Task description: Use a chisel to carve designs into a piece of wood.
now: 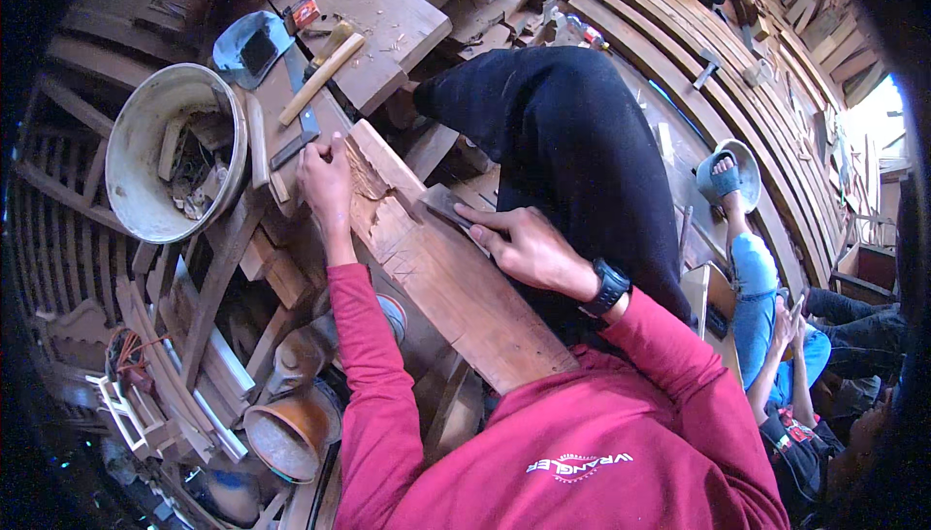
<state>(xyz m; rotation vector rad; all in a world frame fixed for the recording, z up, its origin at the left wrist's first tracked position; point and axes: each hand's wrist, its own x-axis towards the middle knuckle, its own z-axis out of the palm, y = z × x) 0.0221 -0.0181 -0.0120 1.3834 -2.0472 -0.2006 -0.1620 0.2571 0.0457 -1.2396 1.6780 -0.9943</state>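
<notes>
A long brown board (475, 297) slants from my waist away to the upper left, its far end rough and chipped. My right hand (533, 254), wearing a dark wristwatch (608, 288), grips a dark flat block (444, 204) at the board's right edge. My left hand (325, 186) is at the board's far left edge, fingers curled beside the end of a dark flat bar (291, 150); its grip is partly hidden. The bar meets a grey metal strip (297, 79) at a corner. Above them lies a tool's pale wooden handle (322, 79).
A white bucket (126, 166) with wood scraps stands left, near a blue container (233, 60). A small red box (304, 12) sits on the far wooden top (388, 31). An orange-brown bucket (281, 433) is lower left. Another person's leg (752, 288) is at right, near long planks (718, 84).
</notes>
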